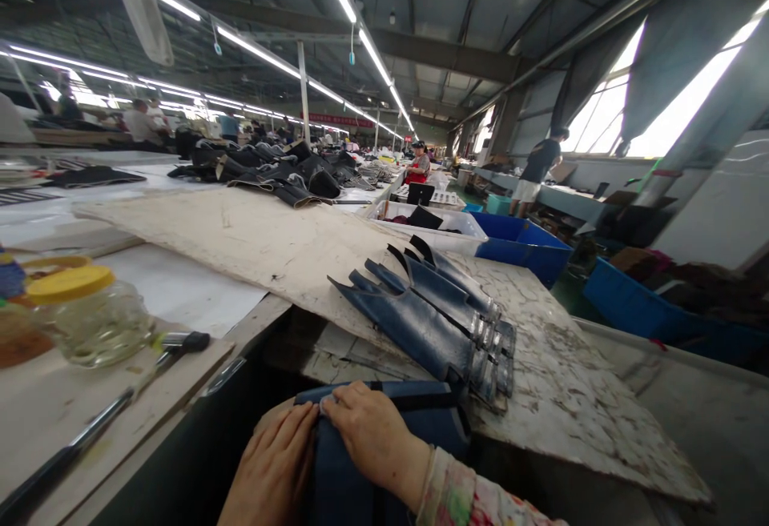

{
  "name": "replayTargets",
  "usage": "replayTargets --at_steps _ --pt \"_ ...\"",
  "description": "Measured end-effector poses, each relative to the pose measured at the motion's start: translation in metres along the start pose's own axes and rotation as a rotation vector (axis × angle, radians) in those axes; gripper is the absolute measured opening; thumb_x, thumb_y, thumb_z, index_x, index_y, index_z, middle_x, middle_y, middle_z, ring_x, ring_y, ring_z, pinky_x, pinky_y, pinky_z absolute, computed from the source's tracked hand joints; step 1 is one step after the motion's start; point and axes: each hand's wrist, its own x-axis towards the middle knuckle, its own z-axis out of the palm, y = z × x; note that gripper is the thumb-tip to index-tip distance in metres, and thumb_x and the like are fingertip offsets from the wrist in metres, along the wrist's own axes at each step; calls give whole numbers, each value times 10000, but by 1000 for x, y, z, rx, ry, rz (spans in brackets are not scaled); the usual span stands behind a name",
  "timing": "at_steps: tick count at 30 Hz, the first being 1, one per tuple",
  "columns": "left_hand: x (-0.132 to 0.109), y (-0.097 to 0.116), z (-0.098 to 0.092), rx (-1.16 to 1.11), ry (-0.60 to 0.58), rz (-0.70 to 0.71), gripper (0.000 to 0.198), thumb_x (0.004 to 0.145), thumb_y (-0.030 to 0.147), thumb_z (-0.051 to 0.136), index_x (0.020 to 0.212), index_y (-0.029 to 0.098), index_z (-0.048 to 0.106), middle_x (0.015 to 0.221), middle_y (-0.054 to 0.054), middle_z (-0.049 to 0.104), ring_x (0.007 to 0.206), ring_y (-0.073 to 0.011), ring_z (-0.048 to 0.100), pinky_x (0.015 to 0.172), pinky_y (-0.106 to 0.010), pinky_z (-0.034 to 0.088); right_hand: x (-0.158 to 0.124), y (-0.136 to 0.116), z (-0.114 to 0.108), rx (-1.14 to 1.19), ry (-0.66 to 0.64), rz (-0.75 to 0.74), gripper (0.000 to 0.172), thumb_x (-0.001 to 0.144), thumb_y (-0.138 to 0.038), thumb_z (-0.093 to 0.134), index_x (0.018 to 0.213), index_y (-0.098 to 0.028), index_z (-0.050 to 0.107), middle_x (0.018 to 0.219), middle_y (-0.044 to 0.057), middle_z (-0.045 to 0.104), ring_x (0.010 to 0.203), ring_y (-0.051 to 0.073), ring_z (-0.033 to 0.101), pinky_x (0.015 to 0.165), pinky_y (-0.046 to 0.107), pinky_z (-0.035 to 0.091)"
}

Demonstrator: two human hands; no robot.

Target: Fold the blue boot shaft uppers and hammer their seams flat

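Observation:
A dark blue leather-like piece (pixel 342 478) with a black strip lies in front of me, below the table's edge. My left hand (pixel 273 462) grips its left edge, the fingers close together and curved over it. My right hand (pixel 376 434) pinches the same edge from the other side, fingertips against a small pale bit I cannot make out. The two hands meet at their fingertips; the thumbs are mostly hidden. Just beyond lies a stack of similar dark blue curved pieces (pixel 414 318) with shiny strapped ends, apart from both hands.
To my left are a jar with a yellow lid (pixel 90 318) and a black-handled brush (pixel 102 422). A pale board (pixel 240 230) spans the table, with a dark heap of pieces (pixel 276 170) behind. White (pixel 474 230) and blue bins (pixel 522 250) stand beyond; a person (pixel 537 170) stands right.

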Motion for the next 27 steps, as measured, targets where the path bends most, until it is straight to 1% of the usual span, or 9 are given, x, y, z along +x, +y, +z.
replayTargets --at_steps 6,9,12,16,20,27 --pt "-7 -13 -11 -15 -63 -104 334 864 333 428 1140 263 603 1165 -10 650 1027 -167 601 830 -284 472 20 -11 9 9 -11 -29 237 874 -165 438 1089 -197 534 998 45 604 907 189 526 680 281 478" --pt "-10 -13 -12 7 -72 -164 338 865 339 425 1142 268 604 1174 -6 645 1016 -169 603 826 -295 469 25 -14 13 10 -9 -41 230 876 -163 440 1082 -194 537 993 50 600 899 185 521 690 277 475" --pt "-11 -9 -11 14 -85 -194 351 863 324 431 1173 280 588 1189 1 636 1025 -169 597 832 -303 464 24 -13 13 22 -6 -39 239 863 -146 459 1084 -188 541 1002 57 598 921 183 518 714 270 471" --pt "-6 -2 -13 28 -111 -184 351 865 298 425 1169 274 599 1196 -4 634 1036 -173 590 836 -310 460 14 -7 8 25 -5 -32 258 859 -136 462 1098 -192 541 1030 51 602 934 186 520 737 276 471" --pt "-3 -1 -16 32 -128 -188 340 867 310 434 1159 283 607 1199 0 633 1029 -178 593 814 -313 468 1 -1 1 7 -15 -29 270 881 -146 436 1129 -192 533 1048 52 605 933 190 526 756 290 472" --pt "-2 0 -20 -4 -176 -235 347 869 305 431 1170 308 603 1223 3 618 1052 -183 581 838 -327 471 -33 18 -20 -36 -74 12 315 864 -115 460 1155 -205 541 1089 47 604 942 193 533 765 296 474"
